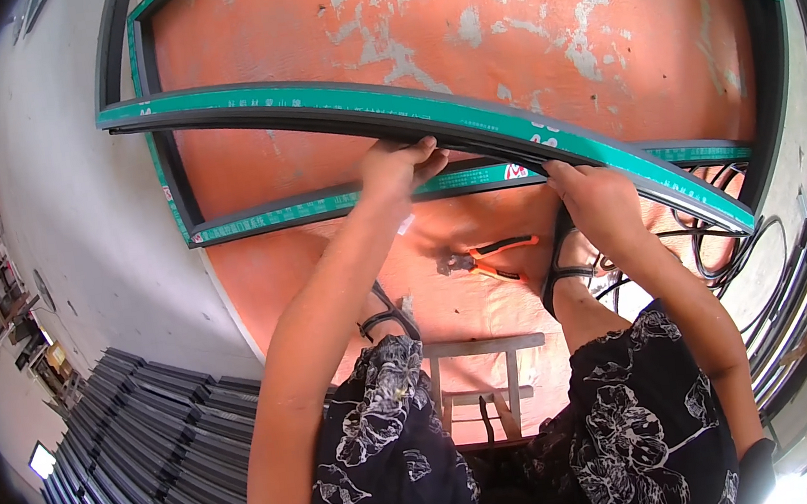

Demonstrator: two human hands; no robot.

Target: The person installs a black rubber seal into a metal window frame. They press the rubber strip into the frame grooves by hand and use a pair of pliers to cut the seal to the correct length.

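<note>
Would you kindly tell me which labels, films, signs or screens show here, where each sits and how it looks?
Green protective film with small pale print and a red-and-white mark: a long strip along the dark metal frame bar held by the left hand and right hand.
Matching green printed film: on the frame bar lying on the orange floor.
Small bright white rectangle: lower left, possibly a screen; cannot tell.
</note>
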